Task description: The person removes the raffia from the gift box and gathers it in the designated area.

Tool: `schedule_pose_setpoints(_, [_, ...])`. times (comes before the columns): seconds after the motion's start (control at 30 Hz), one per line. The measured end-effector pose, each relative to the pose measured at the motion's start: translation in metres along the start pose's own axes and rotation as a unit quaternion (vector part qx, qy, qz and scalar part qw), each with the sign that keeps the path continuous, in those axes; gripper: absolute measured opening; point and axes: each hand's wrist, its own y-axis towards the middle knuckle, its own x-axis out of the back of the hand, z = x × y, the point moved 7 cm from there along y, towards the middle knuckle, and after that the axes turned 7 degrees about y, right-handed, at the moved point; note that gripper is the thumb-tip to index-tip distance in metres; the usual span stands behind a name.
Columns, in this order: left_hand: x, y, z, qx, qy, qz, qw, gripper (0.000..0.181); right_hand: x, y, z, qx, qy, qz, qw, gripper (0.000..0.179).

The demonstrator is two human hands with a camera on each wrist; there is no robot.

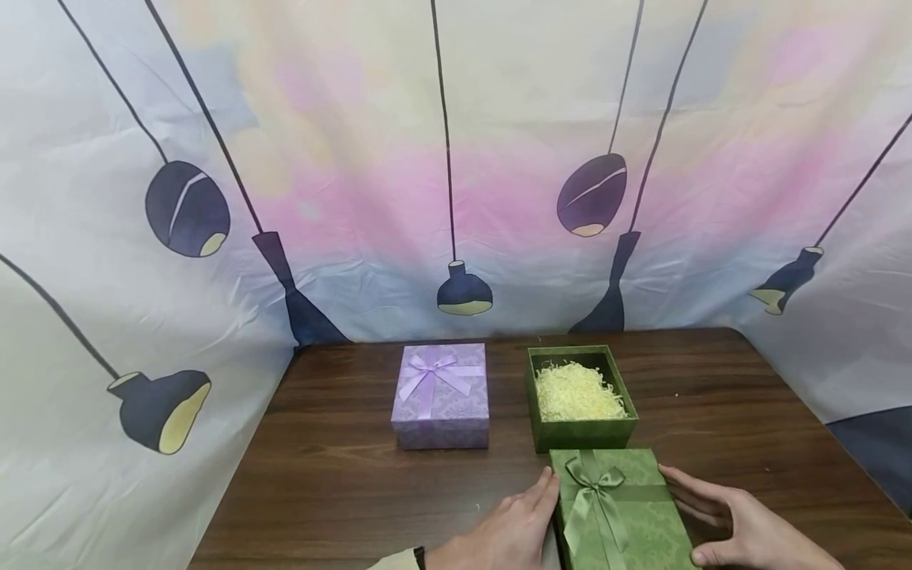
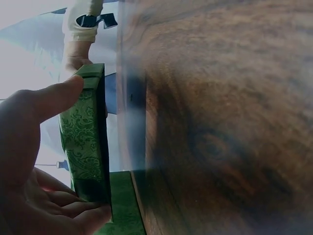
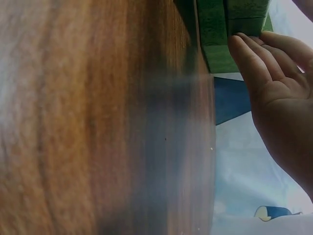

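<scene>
A green patterned gift box lid with a ribbon bow is held between both hands at the front of the table in the head view. My left hand grips its left side, thumb and fingers spread along the edge. On the opposite side my right hand holds it, fingers near the far corner and thumb near the front. In the left wrist view the lid is raised off the tabletop. Just beyond it stands the uncovered green gift box, filled with pale yellow shredded paper.
A lilac gift box with its lid and bow on stands left of the green box. Both are on a dark wooden table. Behind the table hangs a cloth backdrop printed with lamps.
</scene>
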Motion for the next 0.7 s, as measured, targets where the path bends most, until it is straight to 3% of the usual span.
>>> schedule_pose_setpoints(0.23, [-0.004, 0.000, 0.001, 0.019, 0.007, 0.008, 0.9998, 0.111, 0.002, 0.000, -0.004, 0.010, -0.024, -0.015, 0.9996, 0.076])
schedule_pose_setpoints(0.53, [-0.009, 0.000, 0.001, 0.010, 0.000, 0.012, 0.9999, 0.107, 0.008, -0.003, -0.012, 0.038, -0.098, -0.037, 0.9938, 0.077])
schedule_pose_setpoints(0.7, [-0.012, 0.000, -0.001, 0.003, 0.012, -0.007, 0.9999, 0.096, 0.010, -0.004, -0.017, 0.039, -0.141, -0.050, 0.9880, 0.077])
